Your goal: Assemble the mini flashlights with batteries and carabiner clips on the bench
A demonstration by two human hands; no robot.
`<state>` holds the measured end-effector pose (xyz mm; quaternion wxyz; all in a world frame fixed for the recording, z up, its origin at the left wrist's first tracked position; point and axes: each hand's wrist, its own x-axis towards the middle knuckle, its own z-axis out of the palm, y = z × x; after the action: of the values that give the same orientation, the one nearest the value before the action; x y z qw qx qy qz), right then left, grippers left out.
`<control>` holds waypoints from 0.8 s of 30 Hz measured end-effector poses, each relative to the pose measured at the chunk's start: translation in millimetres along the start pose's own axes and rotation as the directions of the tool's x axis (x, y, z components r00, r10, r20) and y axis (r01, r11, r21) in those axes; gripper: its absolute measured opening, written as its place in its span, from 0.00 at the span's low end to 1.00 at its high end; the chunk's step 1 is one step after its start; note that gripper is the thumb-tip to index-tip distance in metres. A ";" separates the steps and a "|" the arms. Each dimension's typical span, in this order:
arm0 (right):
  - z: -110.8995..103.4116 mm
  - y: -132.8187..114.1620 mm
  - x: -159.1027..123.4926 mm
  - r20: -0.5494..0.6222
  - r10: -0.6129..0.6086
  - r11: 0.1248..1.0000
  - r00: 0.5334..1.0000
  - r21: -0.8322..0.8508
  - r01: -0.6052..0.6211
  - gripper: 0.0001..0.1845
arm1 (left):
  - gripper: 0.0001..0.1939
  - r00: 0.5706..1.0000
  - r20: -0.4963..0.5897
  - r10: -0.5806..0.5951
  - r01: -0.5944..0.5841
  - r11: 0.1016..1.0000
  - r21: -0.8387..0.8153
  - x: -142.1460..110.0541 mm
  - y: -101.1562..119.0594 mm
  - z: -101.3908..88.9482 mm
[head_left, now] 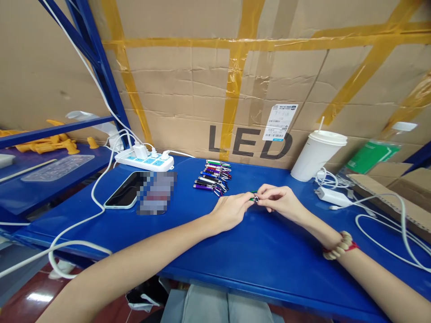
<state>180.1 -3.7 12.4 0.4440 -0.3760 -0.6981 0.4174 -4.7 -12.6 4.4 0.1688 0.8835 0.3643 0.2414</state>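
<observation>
Over the middle of the blue table, my left hand and my right hand meet at the fingertips. Both pinch a small green keychain flashlight, mostly covered by my fingers. Its silvery end faces me at the right fingertips. Just beyond my left hand lies a row of several similar slim keychain flashlights in purple, black, silver, blue, red and green. Small carabiner clips on them point to the right.
A phone and a pixelated object lie at left, before a white power strip. To the right stand a white lidded cup and a green-labelled bottle, near a charger with looping cables. A large cardboard box backs the table.
</observation>
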 end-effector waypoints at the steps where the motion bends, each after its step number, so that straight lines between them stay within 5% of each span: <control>1: -0.4 -0.5 -0.1 -0.002 -0.012 1.000 1.000 -0.008 0.012 0.09 | 0.12 1.000 -0.018 0.013 -0.013 1.000 0.009 0.1 -0.2 0.5; 7: -3.5 -7.6 -0.7 0.006 -0.102 0.986 0.995 -0.130 0.102 0.08 | 0.13 0.998 -0.047 0.042 -0.045 0.998 -0.053 2.9 -4.4 4.7; 14: -2.4 -14.0 -4.1 0.079 -0.112 0.974 0.991 -0.187 0.125 0.14 | 0.12 0.996 0.048 0.081 -0.074 0.989 -0.126 0.4 -5.9 2.6; 24: -1.4 -11.8 -6.1 0.124 -0.146 0.957 0.982 -0.235 0.172 0.14 | 0.11 0.989 0.063 0.132 -0.130 0.991 -0.036 -0.4 -6.1 2.7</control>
<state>181.6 -13.2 21.6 0.3891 -0.3481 -0.7945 0.3101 -6.9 -9.1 -0.9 0.1784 0.9101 0.2958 0.2290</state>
